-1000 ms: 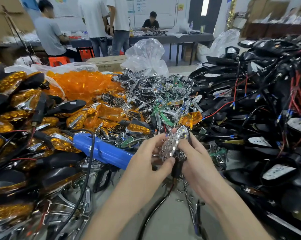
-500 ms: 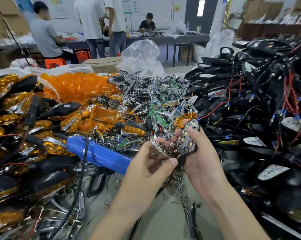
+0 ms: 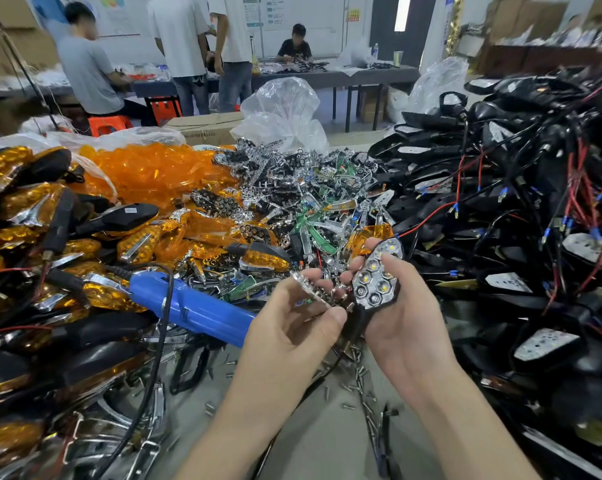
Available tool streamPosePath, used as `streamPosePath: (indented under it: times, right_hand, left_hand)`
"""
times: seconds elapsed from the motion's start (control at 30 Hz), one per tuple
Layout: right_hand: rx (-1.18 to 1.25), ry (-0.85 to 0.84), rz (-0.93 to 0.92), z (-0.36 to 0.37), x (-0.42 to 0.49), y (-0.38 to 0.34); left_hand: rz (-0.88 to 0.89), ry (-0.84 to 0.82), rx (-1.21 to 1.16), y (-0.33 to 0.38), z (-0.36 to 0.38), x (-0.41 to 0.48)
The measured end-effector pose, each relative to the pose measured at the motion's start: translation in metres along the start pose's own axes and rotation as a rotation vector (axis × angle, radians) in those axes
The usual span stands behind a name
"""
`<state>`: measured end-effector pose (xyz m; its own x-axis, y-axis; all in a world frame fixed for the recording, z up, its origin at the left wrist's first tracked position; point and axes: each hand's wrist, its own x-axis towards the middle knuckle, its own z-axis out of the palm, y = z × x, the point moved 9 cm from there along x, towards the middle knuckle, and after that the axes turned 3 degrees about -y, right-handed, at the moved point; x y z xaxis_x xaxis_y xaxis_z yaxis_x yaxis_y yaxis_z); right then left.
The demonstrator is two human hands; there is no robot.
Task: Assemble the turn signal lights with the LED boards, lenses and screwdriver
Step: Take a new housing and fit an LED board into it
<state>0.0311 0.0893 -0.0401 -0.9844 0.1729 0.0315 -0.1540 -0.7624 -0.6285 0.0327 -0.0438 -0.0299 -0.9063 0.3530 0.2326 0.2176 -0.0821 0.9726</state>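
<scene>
Amber finished lights are heaped along the left of the desk, with black stems and thin wires tangled through them. Just right of that heap I see the blue screwdriver lying on its side. Its cord loops down toward me, and its near end is hidden behind the left hand. Behind it sits a mound of orange lenses spilling from clear plastic, and next to that a heap of chrome and green parts. Farther back are a box and a crumpled clear bag, with several people beyond.

The left hand is raised in the middle of my view. Its grip is narrow, thumb and fingertips pinching a small chrome piece that I see nearly edge-on. I cannot tell exactly what part it is. The piece sits just beside the light held in the right hand; whether they touch, I cannot tell. That grip is wrapped round the light, thumb along its right edge and fingertips behind. The honeycomb reflector faces me, with small yellow LEDs in its cells. A black stem hangs from the light between the two hands.

Below the hands, loose screws are scattered on the grey desk. On the right rises a big pile of black housings threaded with red and black wires.
</scene>
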Motion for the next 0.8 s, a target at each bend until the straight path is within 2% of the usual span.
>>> streamPosePath:
  times: [0.13,0.23,0.37,0.47,0.53,0.6,0.8]
  right_hand:
    - [0.016,0.017,0.012,-0.007,0.004,0.001]
    - [0.014,0.040,0.001,-0.011,0.006,0.001]
    - [-0.038,0.160,-0.008,-0.024,0.006,-0.001]
    - [-0.100,0.233,-0.019,-0.033,0.005,-0.005]
    - [-0.125,0.248,-0.038,-0.037,0.006,-0.009]
    - [-0.135,0.242,-0.057,-0.038,0.007,-0.012]
    - [-0.146,0.221,-0.073,-0.037,0.009,-0.012]
  left_hand:
    - [0.024,0.015,0.018,0.004,-0.001,0.001]
    - [0.064,0.018,0.125,0.008,-0.005,0.001]
    - [0.010,0.064,0.578,0.000,-0.022,0.011]
    - [-0.025,-0.116,0.945,-0.009,-0.014,0.026]
    - [-0.024,-0.249,1.076,-0.014,-0.008,0.033]
    - [-0.012,-0.279,1.119,-0.011,-0.009,0.043]
    - [0.061,-0.205,1.123,0.010,-0.009,0.079]
